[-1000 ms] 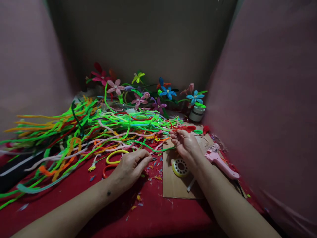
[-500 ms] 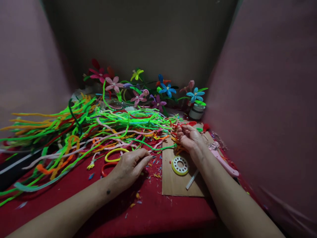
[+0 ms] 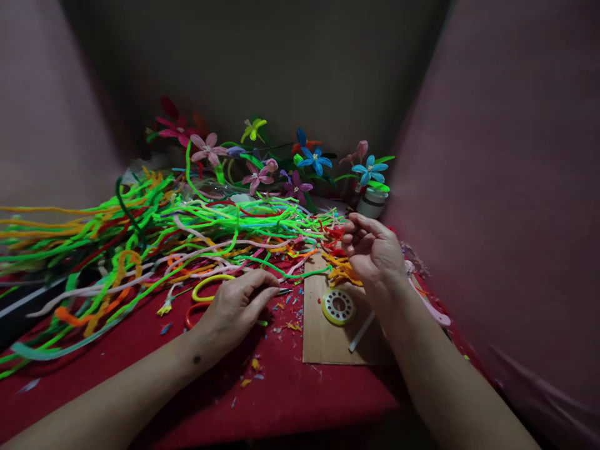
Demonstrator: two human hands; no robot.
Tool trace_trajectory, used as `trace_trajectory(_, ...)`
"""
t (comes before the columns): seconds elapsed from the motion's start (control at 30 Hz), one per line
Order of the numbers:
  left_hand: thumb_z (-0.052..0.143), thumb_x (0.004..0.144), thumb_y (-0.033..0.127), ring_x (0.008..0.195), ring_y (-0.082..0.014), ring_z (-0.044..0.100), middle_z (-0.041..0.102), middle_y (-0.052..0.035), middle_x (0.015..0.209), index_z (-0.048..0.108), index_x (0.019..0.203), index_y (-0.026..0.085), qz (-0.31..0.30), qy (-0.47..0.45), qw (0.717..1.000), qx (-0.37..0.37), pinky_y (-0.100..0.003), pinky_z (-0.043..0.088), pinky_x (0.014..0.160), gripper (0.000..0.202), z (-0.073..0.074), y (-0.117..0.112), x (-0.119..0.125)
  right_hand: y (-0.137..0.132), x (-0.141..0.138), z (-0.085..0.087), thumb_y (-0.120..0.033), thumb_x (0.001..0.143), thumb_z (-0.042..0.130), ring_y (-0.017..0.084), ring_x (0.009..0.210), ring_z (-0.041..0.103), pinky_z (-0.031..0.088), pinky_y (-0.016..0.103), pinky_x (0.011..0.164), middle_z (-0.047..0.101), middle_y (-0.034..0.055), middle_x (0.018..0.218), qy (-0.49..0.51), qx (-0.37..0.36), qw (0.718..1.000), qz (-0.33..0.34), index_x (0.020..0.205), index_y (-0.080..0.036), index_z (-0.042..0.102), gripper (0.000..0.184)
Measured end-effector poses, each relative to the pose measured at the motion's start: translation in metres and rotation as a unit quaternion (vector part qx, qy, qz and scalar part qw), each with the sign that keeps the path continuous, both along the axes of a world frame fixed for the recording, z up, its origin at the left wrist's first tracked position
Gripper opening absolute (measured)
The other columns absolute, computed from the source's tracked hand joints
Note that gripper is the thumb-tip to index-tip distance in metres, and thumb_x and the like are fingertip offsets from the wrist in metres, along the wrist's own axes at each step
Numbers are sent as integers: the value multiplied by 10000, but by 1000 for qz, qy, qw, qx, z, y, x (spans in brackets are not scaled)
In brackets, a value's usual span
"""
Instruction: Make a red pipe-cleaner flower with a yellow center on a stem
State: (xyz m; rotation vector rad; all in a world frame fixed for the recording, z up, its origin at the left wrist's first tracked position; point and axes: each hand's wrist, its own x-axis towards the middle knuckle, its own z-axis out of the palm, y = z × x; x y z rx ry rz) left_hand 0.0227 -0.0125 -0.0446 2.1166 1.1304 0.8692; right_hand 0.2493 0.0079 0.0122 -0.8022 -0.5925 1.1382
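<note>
My left hand (image 3: 232, 307) rests on the red cloth (image 3: 304, 400), fingers pressed together over something with a thin dark tip (image 3: 283, 290) that I cannot make out. Yellow and orange loops (image 3: 202, 289) show just behind it. My right hand (image 3: 375, 256) is raised over the far end of a cardboard sheet (image 3: 323, 340). Its fingers curl around a red pipe-cleaner piece (image 3: 335, 234). A clump of orange pipe-cleaner bits (image 3: 342, 272) lies just below that hand.
A big tangle of green, orange, pink and red pipe cleaners (image 3: 187, 234) covers the left and middle. Finished pipe-cleaner flowers (image 3: 309, 159) and a white jar (image 3: 372, 203) stand at the back. A yellow ring-shaped roll (image 3: 338, 306), white stick (image 3: 360, 331) and pink glue gun (image 3: 434, 311) lie by the cardboard.
My right hand has lifted off the cardboard and turned, its fingers curling up by the red pieces. The left hand has stayed in place. The view has tilted slightly.
</note>
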Motion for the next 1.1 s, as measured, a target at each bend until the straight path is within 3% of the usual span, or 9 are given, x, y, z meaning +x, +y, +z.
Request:
trace_trajectory(0.13,472,852,241,811,-171,592,618,-48,895,637,925,188,-23,89,992,87,-282,457,722,188,12,18,0,-14,-7,11,-176,720,534,70,404,506,327,164,358,574,-26,510,-29,19,999,-5,686,-148,597,77)
trace_trajectory(0.23,499,832,218,902,-209,546,600,-67,954,662,946,205,-60,202,966,147,-322,432,766,200,21,39,7,-27,-25,4,-218,747,552,88,419,517,345,187,376,602,-16,549,-154,53,986,42,707,-166,606,84)
trace_trajectory(0.3,512,817,208,866,-220,523,600,-75,884,675,885,191,-80,272,942,178,-337,419,754,178,21,52,14,-35,-40,-4,-235,790,523,96,454,513,358,203,412,590,-19,565,-280,80,953,86,715,-182,604,122)
trace_trajectory(0.37,512,807,198,817,-219,510,604,-80,833,670,785,173,-103,333,914,207,-346,407,742,161,18,62,22,-42,-52,-12,-166,820,454,115,595,553,420,231,553,612,3,651,-463,189,857,127,714,-184,608,188)
trace_trajectory(0.5,510,805,220,736,-204,501,612,-82,778,627,735,165,-98,404,872,258,-337,392,694,146,14,80,27,-46,-59,-25,-125,819,441,156,651,553,401,275,584,639,55,711,-745,349,541,173,728,-148,598,183)
trace_trajectory(0.57,501,799,197,712,-199,501,610,-84,756,621,740,159,-55,422,863,271,-324,388,666,139,19,89,25,-45,-57,-33,-117,837,420,161,655,557,387,276,560,639,59,740,-784,353,477,180,784,-139,593,182)
trace_trajectory(0.83,302,902,228,833,-235,543,558,-85,765,597,821,57,90,463,832,290,-314,387,679,350,49,122,25,-42,-51,-58,-142,876,401,193,690,563,422,320,574,633,74,774,-785,385,445,195,856,-125,579,179)
trace_trajectory(0.93,333,883,221,853,-228,559,592,-96,818,610,847,64,100,457,839,276,-294,392,678,321,42,129,31,-42,-51,-60,-143,868,420,194,679,548,419,322,567,631,75,759,-781,395,448,183,843,-122,585,168)
trace_trajectory(1.1,411,838,232,783,-225,594,662,-120,795,674,767,122,31,447,863,234,-302,426,673,294,24,133,31,-41,-51,-63,-140,851,439,182,666,516,399,310,580,626,67,741,-768,404,464,178,817,-129,586,151)
